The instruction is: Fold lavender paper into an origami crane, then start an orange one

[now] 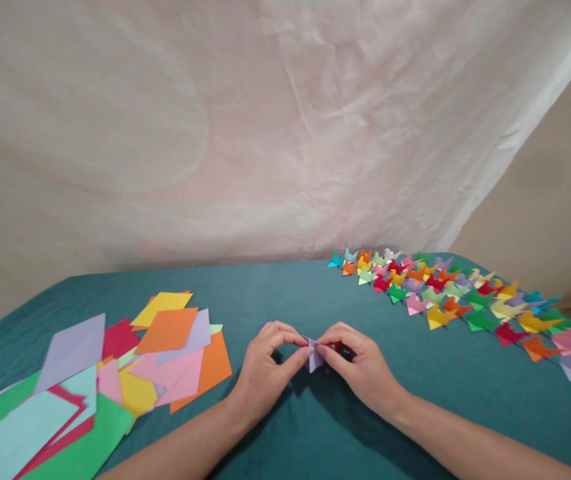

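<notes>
A small piece of folded lilac paper (314, 360) is held up between my two hands over the middle of the table. My left hand (270, 357) pinches its left side between thumb and fingers. On the opposite side, the thumb and fingers of my right hand (353, 353) close on its right edge. Creases show on the paper, and its lower part hangs below my thumbs. My fingertips hide much of its upper part, so I cannot make out the full folded shape.
Loose coloured paper sheets (168, 330) lie in an overlapping heap on the left. Rows of folded paper birds (480, 320) in many colours stand on the right. A dark green cloth (260, 293) covers the table, and a pale draped sheet (245, 133) hangs behind it.
</notes>
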Available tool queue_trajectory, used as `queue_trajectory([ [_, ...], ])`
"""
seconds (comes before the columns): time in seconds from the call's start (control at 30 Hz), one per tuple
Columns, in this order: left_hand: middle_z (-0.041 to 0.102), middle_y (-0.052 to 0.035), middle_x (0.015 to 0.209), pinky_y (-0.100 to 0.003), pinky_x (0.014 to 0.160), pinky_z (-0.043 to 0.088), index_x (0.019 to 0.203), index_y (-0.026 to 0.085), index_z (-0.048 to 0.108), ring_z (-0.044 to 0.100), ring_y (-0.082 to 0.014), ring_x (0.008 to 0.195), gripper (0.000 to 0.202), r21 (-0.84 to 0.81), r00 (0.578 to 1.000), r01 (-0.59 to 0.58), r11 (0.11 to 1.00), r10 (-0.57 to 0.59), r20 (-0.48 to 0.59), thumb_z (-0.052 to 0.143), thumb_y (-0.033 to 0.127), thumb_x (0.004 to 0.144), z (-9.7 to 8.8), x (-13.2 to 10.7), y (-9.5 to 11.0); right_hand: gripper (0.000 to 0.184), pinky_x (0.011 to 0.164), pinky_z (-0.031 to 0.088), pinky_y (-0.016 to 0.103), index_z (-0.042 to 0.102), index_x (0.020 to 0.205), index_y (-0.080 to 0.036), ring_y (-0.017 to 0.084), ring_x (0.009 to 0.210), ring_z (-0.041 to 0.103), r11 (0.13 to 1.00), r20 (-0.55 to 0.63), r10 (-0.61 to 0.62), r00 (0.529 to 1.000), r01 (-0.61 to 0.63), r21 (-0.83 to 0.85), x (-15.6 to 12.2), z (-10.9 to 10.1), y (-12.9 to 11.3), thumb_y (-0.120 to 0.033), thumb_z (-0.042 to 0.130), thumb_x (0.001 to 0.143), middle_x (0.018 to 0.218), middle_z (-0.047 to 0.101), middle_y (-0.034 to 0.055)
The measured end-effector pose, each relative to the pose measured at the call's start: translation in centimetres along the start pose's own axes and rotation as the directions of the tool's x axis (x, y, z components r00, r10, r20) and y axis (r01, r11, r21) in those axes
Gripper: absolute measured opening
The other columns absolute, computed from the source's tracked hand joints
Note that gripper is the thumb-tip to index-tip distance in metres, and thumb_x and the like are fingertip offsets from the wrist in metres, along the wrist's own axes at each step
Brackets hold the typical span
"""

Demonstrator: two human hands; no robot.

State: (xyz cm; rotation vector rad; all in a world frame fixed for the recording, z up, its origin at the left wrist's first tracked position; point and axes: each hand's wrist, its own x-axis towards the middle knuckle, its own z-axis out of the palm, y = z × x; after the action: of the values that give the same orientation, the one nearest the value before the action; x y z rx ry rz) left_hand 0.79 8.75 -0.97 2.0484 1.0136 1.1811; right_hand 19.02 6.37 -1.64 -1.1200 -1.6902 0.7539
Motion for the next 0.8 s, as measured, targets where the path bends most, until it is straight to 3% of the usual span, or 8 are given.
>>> queue_trajectory([
  [0.43, 0.063, -0.0016, 0.079, -0.029, 0.076, 0.047, 0.076, 0.021, 0.068, 0.059, -0.0156, 0.078, 0.006, 0.001, 1.000, 0.014, 1.000, -0.014, 0.006, 0.063, 0.022, 0.079, 0.05, 0.03, 0.29, 0.019, 0.059, 0.044, 0.024, 0.072, 0.096, -0.024, 0.013, 0.066, 0.054, 1.000, 0.028, -0.027, 0.999, 0.027, -0.013, -0.22, 0.20, -0.04, -0.023, 0.056, 0.084, 0.073, 0.057, 0.0021],
  [0.8, 0.058, -0.0019, 0.079, -0.030, 0.074, 0.044, 0.081, 0.023, 0.070, 0.055, -0.0166, 0.081, 0.006, 0.022, 0.997, 0.015, 1.000, -0.016, 0.075, 0.066, 0.025, 0.077, 0.10, 0.09, 0.59, 0.019, 0.064, 0.045, 0.025, 0.073, 0.092, -0.023, 0.013, 0.067, 0.056, 1.000, 0.044, 0.023, 0.999, -0.022, -0.015, -0.19, -0.13, -0.38, -0.029, 0.055, 0.086, 0.073, 0.060, 0.0022],
])
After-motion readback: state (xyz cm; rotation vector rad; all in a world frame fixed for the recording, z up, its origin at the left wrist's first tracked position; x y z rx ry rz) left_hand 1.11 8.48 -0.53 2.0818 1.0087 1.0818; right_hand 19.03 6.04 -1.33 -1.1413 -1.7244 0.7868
